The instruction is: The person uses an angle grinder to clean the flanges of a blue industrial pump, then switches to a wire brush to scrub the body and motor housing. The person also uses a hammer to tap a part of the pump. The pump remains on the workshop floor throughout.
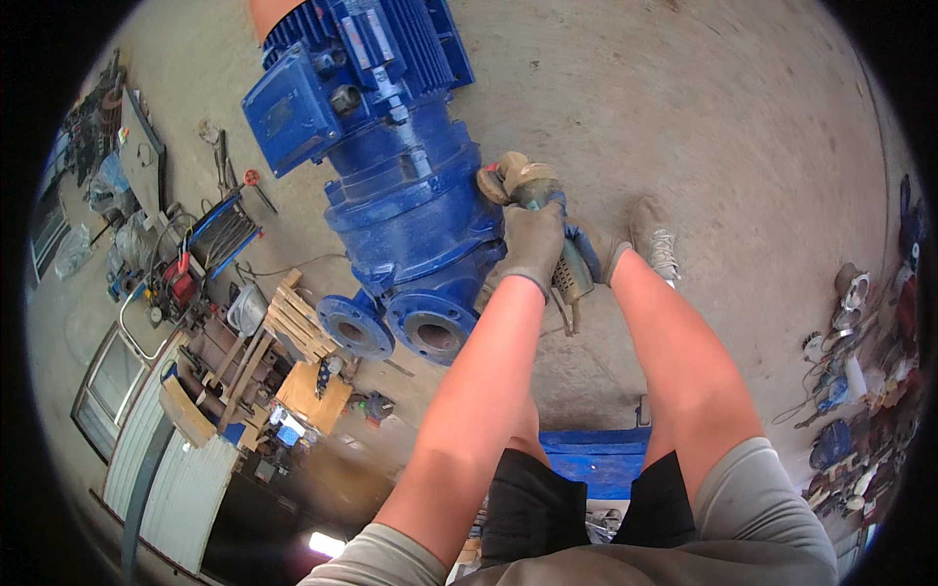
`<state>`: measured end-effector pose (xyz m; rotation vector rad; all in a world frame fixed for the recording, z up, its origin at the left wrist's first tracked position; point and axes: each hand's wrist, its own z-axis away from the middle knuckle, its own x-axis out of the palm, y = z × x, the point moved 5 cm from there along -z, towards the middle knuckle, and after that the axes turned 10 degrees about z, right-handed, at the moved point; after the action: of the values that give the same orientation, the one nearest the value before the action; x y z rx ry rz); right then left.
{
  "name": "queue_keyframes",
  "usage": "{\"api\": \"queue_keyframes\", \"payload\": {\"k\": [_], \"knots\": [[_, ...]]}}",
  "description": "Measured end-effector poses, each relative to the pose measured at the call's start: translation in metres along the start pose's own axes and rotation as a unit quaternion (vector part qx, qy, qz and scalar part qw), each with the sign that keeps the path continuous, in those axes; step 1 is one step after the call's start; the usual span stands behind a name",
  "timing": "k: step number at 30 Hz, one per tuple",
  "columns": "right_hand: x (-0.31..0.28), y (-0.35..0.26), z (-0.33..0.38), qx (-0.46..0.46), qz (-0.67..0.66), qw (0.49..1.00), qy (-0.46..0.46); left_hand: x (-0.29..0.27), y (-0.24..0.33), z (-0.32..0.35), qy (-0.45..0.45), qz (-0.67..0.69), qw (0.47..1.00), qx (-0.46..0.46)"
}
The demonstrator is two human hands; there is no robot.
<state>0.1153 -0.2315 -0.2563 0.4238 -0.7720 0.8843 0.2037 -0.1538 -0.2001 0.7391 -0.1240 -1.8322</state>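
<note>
A large blue pump with its electric motor (pixel 391 166) lies on the concrete floor, two round flanges (pixel 435 332) facing me. My left hand (pixel 532 244), in a dirty grey glove, grips the front of an angle grinder (pixel 572 278). The grinder's head (pixel 513 178) rests against the right side of the pump housing. My right hand (pixel 596 252), also gloved and mostly hidden behind the tool, holds the grinder's rear end. Both bare forearms reach up from the lower edge.
My shoe (pixel 657 239) stands on the floor right of the grinder. A wooden pallet (pixel 293 322), tools, hoses and a red device (pixel 181 278) crowd the left side. Metal parts (pixel 860 391) lie along the right edge. A blue block (pixel 596 459) sits below my arms.
</note>
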Motion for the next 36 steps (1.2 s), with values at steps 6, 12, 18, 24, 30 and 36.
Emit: {"api": "queue_keyframes", "payload": {"k": [6,12,18,24,30,36], "knots": [[0.051,0.001,0.109,-0.131,0.299,0.928,0.181,-0.023,0.008,0.08,-0.176,0.181,0.967,0.026],[0.163,0.023,0.228,-0.261,0.654,0.654,0.276,-0.039,0.03,0.13,-0.274,0.283,0.917,-0.059],[0.17,0.03,0.251,-0.258,0.685,0.645,0.22,-0.06,0.079,0.167,-0.253,0.187,0.948,0.046],[0.223,0.023,0.271,-0.272,0.694,0.643,0.175,-0.103,0.08,0.184,-0.22,0.233,0.947,0.029],[0.258,-0.008,0.247,-0.272,0.635,0.707,0.154,-0.139,0.076,0.173,-0.182,0.372,0.908,-0.061],[0.23,-0.003,0.177,-0.207,0.389,0.871,0.218,-0.137,0.094,0.15,-0.174,0.315,0.929,0.086]]}}
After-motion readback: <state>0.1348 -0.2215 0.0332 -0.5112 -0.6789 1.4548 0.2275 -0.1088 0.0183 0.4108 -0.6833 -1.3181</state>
